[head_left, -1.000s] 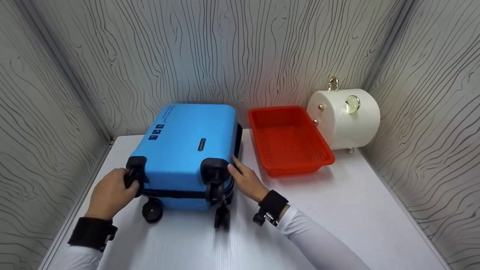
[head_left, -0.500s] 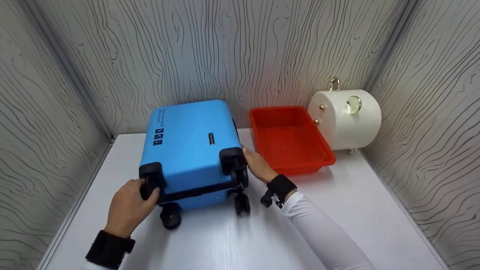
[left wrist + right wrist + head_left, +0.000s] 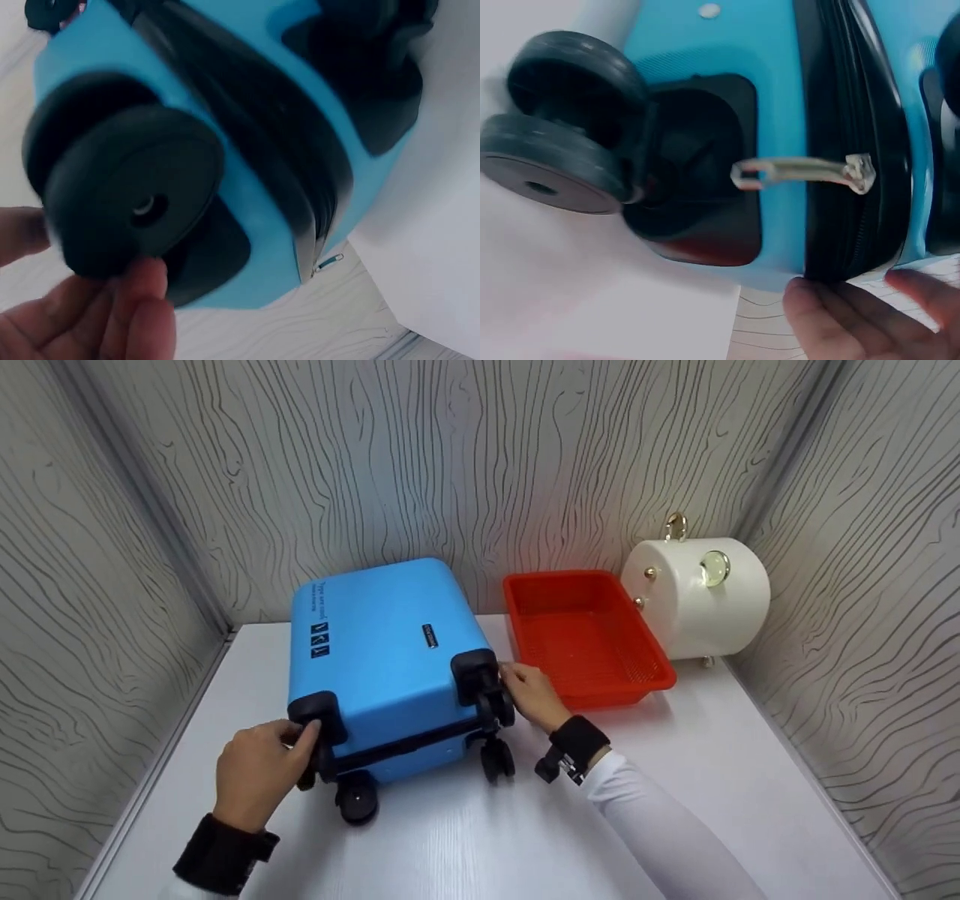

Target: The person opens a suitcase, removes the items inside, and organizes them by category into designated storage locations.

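A bright blue hard-shell suitcase lies flat on the white tabletop, its black caster wheels facing me. At its near left corner my left hand grips the upper wheel, with thumb and fingers on either side. My right hand is at the right side, just behind the near right corner. In the right wrist view its fingertips rest against the black zipper seam, close to a metal zipper pull. The far side of the suitcase and its underside are hidden.
A red plastic basket stands right of the suitcase, close to my right hand. Behind it to the right is a white cylindrical bag with gold fittings. Wood-grain panels enclose the tabletop at the back and both sides.
The suitcase has turned on the tabletop: its near, wheeled end has swung right and its far end slightly left. Both hands have moved right with it.
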The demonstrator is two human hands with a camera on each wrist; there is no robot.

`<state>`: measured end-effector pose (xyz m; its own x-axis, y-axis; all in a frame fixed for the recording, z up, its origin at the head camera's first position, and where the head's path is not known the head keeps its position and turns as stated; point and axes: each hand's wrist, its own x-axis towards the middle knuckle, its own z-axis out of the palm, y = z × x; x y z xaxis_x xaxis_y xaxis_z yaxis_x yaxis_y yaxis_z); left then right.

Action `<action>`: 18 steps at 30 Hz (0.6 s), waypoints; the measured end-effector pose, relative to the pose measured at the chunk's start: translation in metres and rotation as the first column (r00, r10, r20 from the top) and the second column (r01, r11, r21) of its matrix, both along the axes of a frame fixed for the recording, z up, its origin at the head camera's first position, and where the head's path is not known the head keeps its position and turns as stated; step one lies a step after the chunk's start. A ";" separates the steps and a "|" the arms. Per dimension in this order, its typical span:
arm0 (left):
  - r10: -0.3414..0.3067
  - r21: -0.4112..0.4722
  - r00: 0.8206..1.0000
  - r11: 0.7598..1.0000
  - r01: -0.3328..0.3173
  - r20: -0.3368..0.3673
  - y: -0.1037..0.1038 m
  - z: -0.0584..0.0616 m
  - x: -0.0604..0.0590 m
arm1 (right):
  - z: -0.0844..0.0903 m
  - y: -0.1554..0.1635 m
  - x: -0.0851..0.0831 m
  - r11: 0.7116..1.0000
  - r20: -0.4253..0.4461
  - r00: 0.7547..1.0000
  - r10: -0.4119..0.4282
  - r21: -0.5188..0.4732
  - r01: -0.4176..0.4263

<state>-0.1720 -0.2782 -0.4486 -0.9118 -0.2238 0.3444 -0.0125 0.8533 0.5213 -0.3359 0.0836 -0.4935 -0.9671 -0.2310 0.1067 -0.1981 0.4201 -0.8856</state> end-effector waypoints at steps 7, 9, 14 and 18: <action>-0.058 0.026 0.998 0.998 0.058 0.020 -0.009 0.008 -0.015 | -0.023 0.007 0.019 0.996 -0.106 0.993 -0.052 0.073 0.060; -0.105 0.011 0.994 0.994 0.104 0.029 -0.009 0.009 -0.019 | -0.028 0.007 0.024 0.991 -0.136 0.990 -0.038 0.119 0.055; -0.187 -0.008 0.981 0.982 0.188 0.042 -0.010 0.012 -0.026 | -0.037 0.008 0.035 0.984 -0.209 0.978 0.009 0.176 0.028; -0.224 -0.010 0.973 0.974 0.225 0.057 -0.009 0.013 -0.029 | -0.042 0.008 0.039 0.980 -0.212 0.976 0.041 0.197 0.002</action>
